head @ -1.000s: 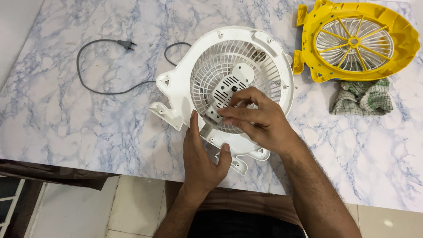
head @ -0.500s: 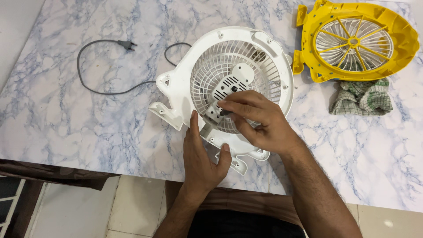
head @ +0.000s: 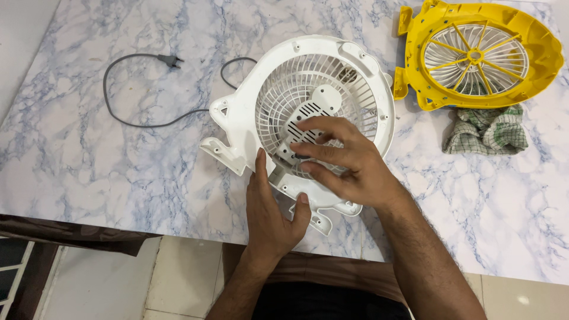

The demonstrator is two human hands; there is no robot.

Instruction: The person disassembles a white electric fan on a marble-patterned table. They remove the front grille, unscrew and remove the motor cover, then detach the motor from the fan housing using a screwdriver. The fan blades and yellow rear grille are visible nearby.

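Observation:
A white fan housing (head: 249, 101) with a round grille lies flat on the marble table (head: 89, 160), near its front edge. My left hand (head: 269, 207) grips the housing's lower rim, thumb hooked under the edge. My right hand (head: 344, 163) rests on the grille, its fingertips pressing the white oblong motor cover (head: 311, 109) at the grille's centre. A grey power cord with its plug (head: 169, 60) runs from the housing out to the left.
A yellow fan housing (head: 480, 53) with a white grille inside lies at the back right. A green checked cloth (head: 486, 130) is bunched just in front of it. The table's front edge runs below my wrists, with tiled floor beneath.
My right fingers have shifted slightly on the motor cover, spreading lower across the grille. The left hand and the housing stay put.

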